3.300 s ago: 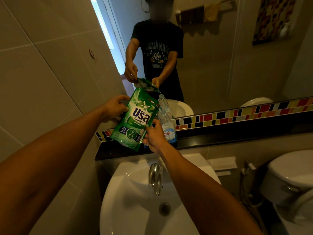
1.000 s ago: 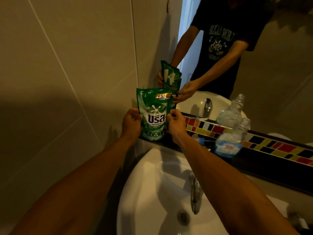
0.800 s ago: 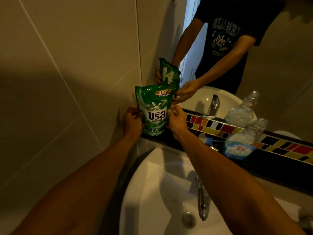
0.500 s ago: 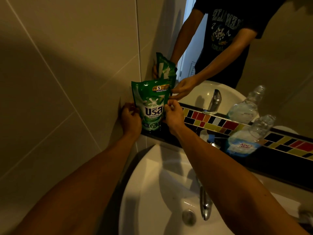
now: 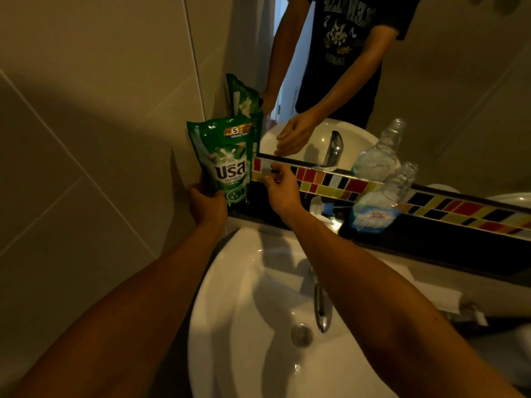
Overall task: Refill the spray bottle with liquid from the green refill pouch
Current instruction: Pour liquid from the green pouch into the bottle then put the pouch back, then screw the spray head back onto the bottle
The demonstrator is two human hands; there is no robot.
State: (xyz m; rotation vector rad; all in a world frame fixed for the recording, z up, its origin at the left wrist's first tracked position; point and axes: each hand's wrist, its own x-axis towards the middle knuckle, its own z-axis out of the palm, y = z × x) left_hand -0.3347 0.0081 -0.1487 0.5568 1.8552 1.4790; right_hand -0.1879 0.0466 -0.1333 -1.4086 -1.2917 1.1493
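Observation:
The green refill pouch [image 5: 227,159] stands upright in the left corner of the dark ledge [image 5: 431,242], against the wall tiles. My left hand [image 5: 207,205] still grips its lower left edge. My right hand [image 5: 283,191] hovers just right of the pouch, fingers apart, holding nothing. The clear bottle [image 5: 382,202] with a blue label stands on the ledge further right, with no top on its neck. A white and blue spray head [image 5: 323,209] lies on the ledge between my right hand and the bottle.
A white sink [image 5: 258,326] with a chrome tap [image 5: 320,308] sits below the ledge. The mirror [image 5: 445,96] above a coloured tile strip reflects me, the pouch and the bottle. Beige tiled wall [image 5: 86,139] closes the left side.
The pouch went from tilted over the bottle to standing upright in the ledge's left corner. My right hand has just come off it and drawn to the right; my left hand stays on it.

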